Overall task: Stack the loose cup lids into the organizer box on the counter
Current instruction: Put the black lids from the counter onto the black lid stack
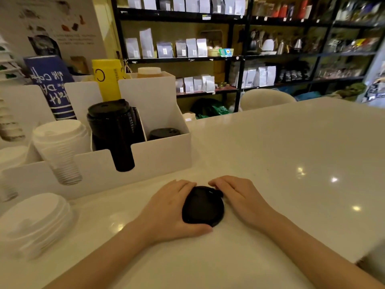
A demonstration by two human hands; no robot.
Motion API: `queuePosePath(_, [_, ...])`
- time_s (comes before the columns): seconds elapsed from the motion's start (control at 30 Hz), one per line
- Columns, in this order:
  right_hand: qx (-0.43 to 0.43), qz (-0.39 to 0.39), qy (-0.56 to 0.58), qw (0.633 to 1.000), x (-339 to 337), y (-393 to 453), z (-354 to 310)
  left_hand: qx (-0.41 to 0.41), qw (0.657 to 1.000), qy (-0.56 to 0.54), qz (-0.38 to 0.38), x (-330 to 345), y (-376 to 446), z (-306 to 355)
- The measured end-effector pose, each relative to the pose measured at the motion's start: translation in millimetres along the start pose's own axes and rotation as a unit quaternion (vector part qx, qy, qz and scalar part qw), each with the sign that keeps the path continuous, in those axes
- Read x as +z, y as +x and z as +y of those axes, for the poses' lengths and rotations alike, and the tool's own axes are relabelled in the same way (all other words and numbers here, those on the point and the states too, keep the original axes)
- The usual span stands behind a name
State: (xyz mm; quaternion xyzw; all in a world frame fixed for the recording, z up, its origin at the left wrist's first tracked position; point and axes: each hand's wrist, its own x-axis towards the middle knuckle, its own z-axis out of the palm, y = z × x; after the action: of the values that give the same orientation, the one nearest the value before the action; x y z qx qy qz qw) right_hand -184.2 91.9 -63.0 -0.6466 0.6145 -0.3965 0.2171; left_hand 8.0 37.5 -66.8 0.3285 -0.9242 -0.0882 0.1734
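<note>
A small pile of black cup lids point(203, 206) lies on the white counter in front of me. My left hand point(168, 209) cups its left side, thumb under the near edge. My right hand point(239, 197) rests against its right side, fingers touching the far rim. The white organizer box point(162, 155) stands behind and to the left. Its middle slot holds a tall stack of black lids point(113, 130); the right slot holds a low black lid stack point(163, 133); the left slot holds white lids point(59, 142).
More white lids point(35, 217) lie stacked on the counter at the near left. A blue cup sleeve point(52, 86) and a yellow one point(108, 78) stand behind the organizer. The white counter point(291, 163) stretches to the right; dark shelves with bags stand beyond it.
</note>
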Motion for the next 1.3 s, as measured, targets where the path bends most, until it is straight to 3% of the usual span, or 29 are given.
queuePosePath(0.17, [-0.014, -0.012, -0.031, 0.999, 0, -1, 0, -0.007, 0.999, -0.037, 0.024, -2, 0, 2])
queuePosePath(0.33, [0.004, -0.002, 0.046, 0.999, 0, -1, -2, -0.038, 0.995, -0.084, 0.039, -1, -1, 1])
queuePosePath(0.6, [-0.014, 0.057, 0.141, 0.988, 4, 15, -35, -0.044, 0.971, -0.158, 0.176, -16, 2, 2])
queuePosePath(0.83, [-0.102, 0.083, 0.139, 0.982, -1, 55, -90, -0.044, 0.936, -0.167, 0.306, -61, 5, -9])
queuePosePath(1.1, [-0.175, 0.082, 0.213, 0.958, 15, 101, -149, -0.074, 0.895, -0.182, 0.401, -120, 4, -30])
queuePosePath(1.3, [-0.195, 0.076, 0.271, 0.94, 41, 130, -169, -0.097, 0.84, -0.229, 0.483, -143, 6, -54])
